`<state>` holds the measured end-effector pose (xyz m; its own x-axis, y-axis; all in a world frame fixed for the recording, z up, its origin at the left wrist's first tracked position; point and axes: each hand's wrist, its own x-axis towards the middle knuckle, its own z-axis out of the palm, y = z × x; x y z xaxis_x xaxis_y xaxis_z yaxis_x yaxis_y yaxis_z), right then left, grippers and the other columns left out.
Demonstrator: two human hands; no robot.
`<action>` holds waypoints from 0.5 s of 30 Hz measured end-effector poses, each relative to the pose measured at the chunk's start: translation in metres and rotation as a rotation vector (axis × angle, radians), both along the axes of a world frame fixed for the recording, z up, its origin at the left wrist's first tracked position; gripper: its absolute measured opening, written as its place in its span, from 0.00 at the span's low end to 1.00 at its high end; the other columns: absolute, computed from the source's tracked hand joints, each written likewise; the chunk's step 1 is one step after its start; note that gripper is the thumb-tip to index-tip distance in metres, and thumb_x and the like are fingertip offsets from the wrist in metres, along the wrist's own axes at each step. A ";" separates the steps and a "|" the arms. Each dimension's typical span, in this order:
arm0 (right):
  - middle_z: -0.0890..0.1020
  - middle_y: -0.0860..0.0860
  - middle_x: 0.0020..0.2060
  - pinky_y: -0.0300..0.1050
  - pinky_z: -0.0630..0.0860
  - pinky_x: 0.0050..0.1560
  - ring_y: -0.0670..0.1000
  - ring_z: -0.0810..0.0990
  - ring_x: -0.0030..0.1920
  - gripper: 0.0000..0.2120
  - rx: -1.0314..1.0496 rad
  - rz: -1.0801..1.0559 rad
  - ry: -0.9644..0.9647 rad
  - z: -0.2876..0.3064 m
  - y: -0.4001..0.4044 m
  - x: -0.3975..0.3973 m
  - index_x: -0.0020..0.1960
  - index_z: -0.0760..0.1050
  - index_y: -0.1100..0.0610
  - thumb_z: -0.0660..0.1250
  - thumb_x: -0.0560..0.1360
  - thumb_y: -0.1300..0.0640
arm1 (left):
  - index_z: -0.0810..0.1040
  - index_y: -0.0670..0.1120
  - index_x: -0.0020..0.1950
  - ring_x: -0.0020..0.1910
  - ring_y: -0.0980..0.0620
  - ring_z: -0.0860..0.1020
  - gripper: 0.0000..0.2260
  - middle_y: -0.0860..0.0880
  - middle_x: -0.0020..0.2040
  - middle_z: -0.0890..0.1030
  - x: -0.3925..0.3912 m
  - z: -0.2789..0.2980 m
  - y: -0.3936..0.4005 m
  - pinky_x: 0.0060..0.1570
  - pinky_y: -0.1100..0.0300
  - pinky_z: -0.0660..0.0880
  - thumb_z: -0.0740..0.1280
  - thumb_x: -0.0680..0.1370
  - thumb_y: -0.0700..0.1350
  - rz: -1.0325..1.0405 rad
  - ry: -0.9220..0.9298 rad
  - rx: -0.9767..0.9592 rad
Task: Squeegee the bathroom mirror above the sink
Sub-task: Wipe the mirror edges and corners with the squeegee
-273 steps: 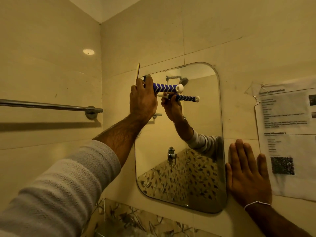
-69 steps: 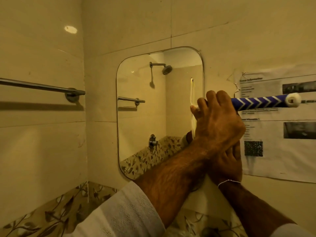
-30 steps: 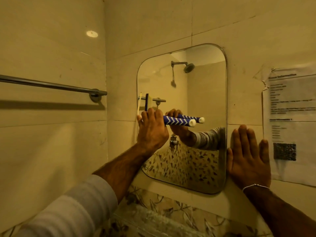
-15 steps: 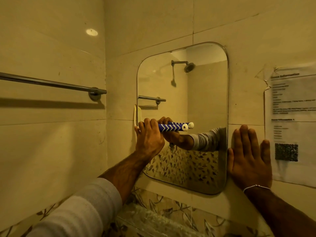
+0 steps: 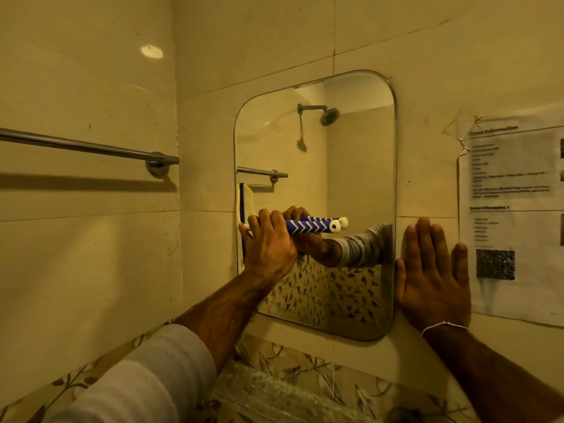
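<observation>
A rounded rectangular mirror (image 5: 360, 166) hangs on the tiled wall ahead. My left hand (image 5: 268, 245) grips the squeegee (image 5: 311, 226) by its blue handle with white chevrons. The handle points right, and the pale blade stands upright against the glass at the mirror's left edge, about mid-height. My right hand (image 5: 433, 270) lies flat on the wall tile just right of the mirror's lower right side, fingers straight and pointing up. The mirror reflects my hand, sleeve and the handle.
A chrome towel bar (image 5: 91, 148) runs along the left wall. A printed paper notice (image 5: 515, 209) with a QR code is taped to the wall right of my right hand. Leaf-patterned tiles (image 5: 290, 377) run below the mirror.
A second ago the blade stood higher at the left edge; my left hand has brought it down to mid-height. Before that it reached the mirror's right edge. My right hand stayed flat on the wall.
</observation>
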<state>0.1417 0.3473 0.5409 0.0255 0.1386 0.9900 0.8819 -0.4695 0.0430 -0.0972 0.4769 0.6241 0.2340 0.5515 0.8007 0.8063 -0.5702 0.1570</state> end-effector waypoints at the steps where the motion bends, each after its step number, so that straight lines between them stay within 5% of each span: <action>1: 0.52 0.57 0.84 0.60 0.42 0.82 0.57 0.49 0.84 0.33 0.000 0.002 -0.002 0.000 0.000 0.000 0.84 0.53 0.60 0.51 0.83 0.48 | 0.65 0.45 0.65 0.64 0.43 0.67 0.21 0.43 0.63 0.69 0.003 0.000 -0.005 0.68 0.38 0.62 0.64 0.76 0.52 -0.018 0.009 0.000; 15: 0.54 0.59 0.83 0.64 0.47 0.81 0.59 0.52 0.83 0.32 -0.004 0.035 -0.032 -0.002 -0.002 0.002 0.83 0.55 0.61 0.53 0.83 0.49 | 0.62 0.45 0.69 0.65 0.43 0.64 0.22 0.43 0.66 0.65 0.056 -0.011 -0.120 0.71 0.38 0.55 0.59 0.78 0.52 -0.310 0.065 -0.001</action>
